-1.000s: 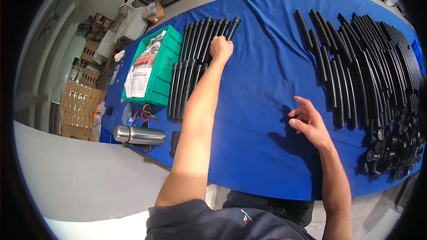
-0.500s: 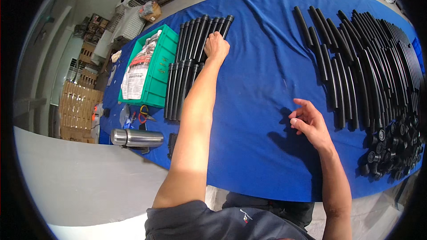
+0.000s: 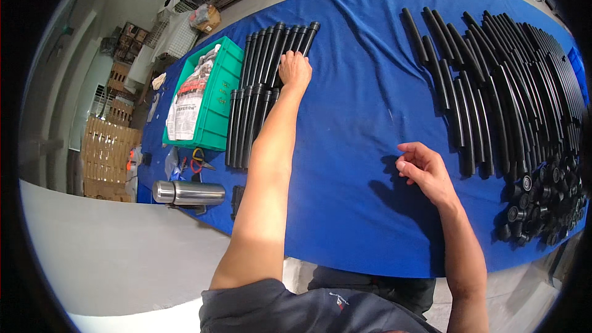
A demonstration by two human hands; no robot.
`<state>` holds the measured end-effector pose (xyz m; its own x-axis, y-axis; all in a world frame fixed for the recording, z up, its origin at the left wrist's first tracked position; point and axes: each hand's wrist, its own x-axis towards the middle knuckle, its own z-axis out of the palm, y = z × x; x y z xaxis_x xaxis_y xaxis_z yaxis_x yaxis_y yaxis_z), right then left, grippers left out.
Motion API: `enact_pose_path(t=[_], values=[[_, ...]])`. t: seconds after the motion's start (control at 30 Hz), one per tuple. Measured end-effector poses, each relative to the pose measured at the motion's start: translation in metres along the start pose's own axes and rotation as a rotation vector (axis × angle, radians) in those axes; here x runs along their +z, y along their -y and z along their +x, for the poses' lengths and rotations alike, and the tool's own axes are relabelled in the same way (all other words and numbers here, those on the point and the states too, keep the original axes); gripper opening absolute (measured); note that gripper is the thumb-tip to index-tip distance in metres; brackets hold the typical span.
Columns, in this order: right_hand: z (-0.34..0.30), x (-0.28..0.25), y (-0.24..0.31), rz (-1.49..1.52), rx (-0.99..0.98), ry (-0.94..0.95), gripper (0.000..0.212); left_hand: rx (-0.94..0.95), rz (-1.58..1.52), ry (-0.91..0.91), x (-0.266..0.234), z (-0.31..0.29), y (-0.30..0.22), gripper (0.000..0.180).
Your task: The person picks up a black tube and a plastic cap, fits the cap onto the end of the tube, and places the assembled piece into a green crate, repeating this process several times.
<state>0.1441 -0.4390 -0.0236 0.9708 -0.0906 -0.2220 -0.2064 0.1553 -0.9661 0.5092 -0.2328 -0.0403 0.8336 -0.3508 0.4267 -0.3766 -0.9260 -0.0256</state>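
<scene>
My left hand (image 3: 295,73) reaches far forward over a row of black tubes with capped ends (image 3: 263,55). Its fingers are bent down around one of the tubes at the row's right side, and the fingertips are partly hidden. A second row of black capped tubes (image 3: 242,126) lies nearer, partly covered by my left forearm. My right hand (image 3: 427,174) hovers over the blue cloth at the right of the middle. Its fingers are loosely curled, with the thumb apart from the index finger and nothing visible between them.
A green crate (image 3: 213,111) holding newspaper (image 3: 190,102) stands left of the tubes. Nearer are a steel flask (image 3: 190,193) and scissors (image 3: 198,161). Many uncapped black tubes (image 3: 481,98) lie at the right, above a pile of black caps (image 3: 546,200). Blue cloth (image 3: 351,209) covers the table.
My left hand has come slightly nearer and left along the tubes. My right hand's fingers have curled in a little more. The whole view has shifted slightly.
</scene>
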Motion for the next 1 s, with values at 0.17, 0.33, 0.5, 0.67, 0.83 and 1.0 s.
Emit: enact_pose_path(t=[0.17,0.33,0.5,0.67,0.83,1.0], values=[[-0.002,-0.002,0.000,-0.056,-0.004,-0.022,0.037,-0.002,0.009,0.074,0.004,0.012,-0.011,0.024],[0.000,0.000,-0.005,-0.080,-0.046,-0.003,0.037,0.004,-0.038,0.005,0.012,0.017,-0.002,0.024],[0.000,-0.002,-0.007,-0.149,-0.073,-0.030,0.039,-0.046,-0.075,-0.043,0.013,0.013,-0.011,0.023],[-0.001,-0.001,-0.002,-0.130,-0.086,-0.007,0.039,-0.105,-0.072,0.022,0.011,0.019,-0.010,0.028],[0.002,-0.002,-0.006,-0.257,-0.150,-0.016,0.043,0.209,-0.196,-0.177,0.004,0.030,-0.070,0.047],[0.001,-0.005,-0.012,-0.249,-0.157,-0.032,0.044,0.425,-0.643,0.016,-0.011,0.030,-0.207,0.040]])
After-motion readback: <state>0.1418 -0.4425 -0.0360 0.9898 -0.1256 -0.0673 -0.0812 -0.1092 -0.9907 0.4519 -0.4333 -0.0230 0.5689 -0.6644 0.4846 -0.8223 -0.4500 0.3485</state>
